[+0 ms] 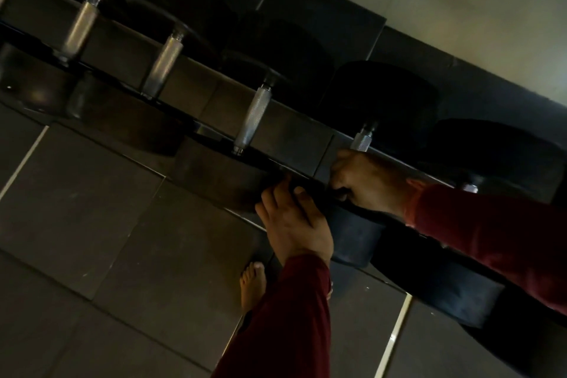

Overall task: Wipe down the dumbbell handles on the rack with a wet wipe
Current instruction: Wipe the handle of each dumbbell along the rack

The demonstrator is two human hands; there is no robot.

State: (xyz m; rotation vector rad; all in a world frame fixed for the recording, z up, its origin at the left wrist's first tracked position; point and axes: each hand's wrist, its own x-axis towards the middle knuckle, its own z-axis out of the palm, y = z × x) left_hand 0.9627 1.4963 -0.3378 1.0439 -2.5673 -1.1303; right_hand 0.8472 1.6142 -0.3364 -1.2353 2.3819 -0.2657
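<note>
A row of black dumbbells with knurled steel handles lies on a dark rack (214, 135) that runs from upper left to lower right. My right hand (365, 181) curls round the lower part of one handle (362, 139), whose upper end shows above my fingers. No wipe is visible in that hand. My left hand (291, 224) rests with straight fingers on the black head (356, 236) of that dumbbell by the rack's front rail. Other bare handles (253, 120) (161, 64) (79, 29) lie to the left.
The floor (92, 209) is dark tile with pale joints, and my bare foot (253, 285) stands on it below the rack. A pale wall (445, 9) rises behind the dumbbells. More black dumbbell heads (445, 294) sit at the lower right under my right sleeve.
</note>
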